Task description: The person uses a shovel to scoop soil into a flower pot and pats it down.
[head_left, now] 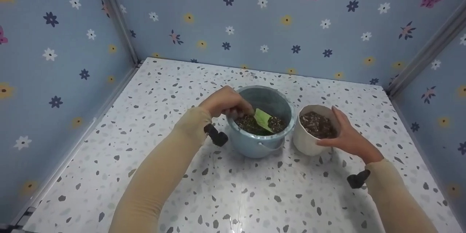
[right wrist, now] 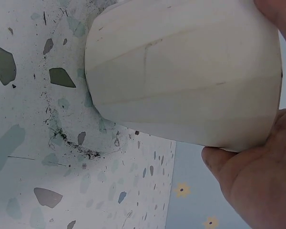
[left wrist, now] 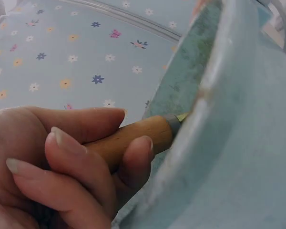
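Note:
My left hand (head_left: 226,102) grips the wooden handle (left wrist: 148,136) of a small trowel over the near-left rim of a light blue bucket (head_left: 251,146). The trowel's green blade (head_left: 262,119) dips into the dark, speckled soil (head_left: 250,125) inside. Just right of the bucket stands a white faceted plant pot (head_left: 305,141), filled with brown soil (head_left: 317,123) to a little below its rim. My right hand (head_left: 349,136) holds this pot from its right side, thumb at the near side and fingers at the far side. The bucket's rim hides most of the trowel in the left wrist view.
Both containers stand on a white speckled tabletop (head_left: 145,131). Dark crumbs (right wrist: 76,145) lie on it close to the pot's base. The bucket's thin handle (head_left: 271,148) hangs down its near side. Blue flowered panels (head_left: 247,22) enclose the back and both sides.

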### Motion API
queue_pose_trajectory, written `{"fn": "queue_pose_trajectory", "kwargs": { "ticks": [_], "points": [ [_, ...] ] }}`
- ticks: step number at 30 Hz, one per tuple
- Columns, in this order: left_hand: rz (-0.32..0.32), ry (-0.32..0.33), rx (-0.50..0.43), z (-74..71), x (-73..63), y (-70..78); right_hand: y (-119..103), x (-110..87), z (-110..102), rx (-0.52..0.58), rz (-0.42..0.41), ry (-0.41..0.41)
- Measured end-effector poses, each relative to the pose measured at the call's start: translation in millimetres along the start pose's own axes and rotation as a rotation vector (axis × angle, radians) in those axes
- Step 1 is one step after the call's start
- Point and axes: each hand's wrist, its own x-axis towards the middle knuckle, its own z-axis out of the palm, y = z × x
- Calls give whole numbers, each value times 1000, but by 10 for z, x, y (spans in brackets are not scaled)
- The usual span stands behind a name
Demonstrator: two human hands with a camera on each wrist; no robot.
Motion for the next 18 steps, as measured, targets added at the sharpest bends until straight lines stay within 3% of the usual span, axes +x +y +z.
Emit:
{"fn": "queue_pose_trajectory", "kwargs": {
  "ticks": [18],
  "points": [
    [39,44,-101,39,-6,-85,-15,3,-4,0,5,-3]
  ]
}}
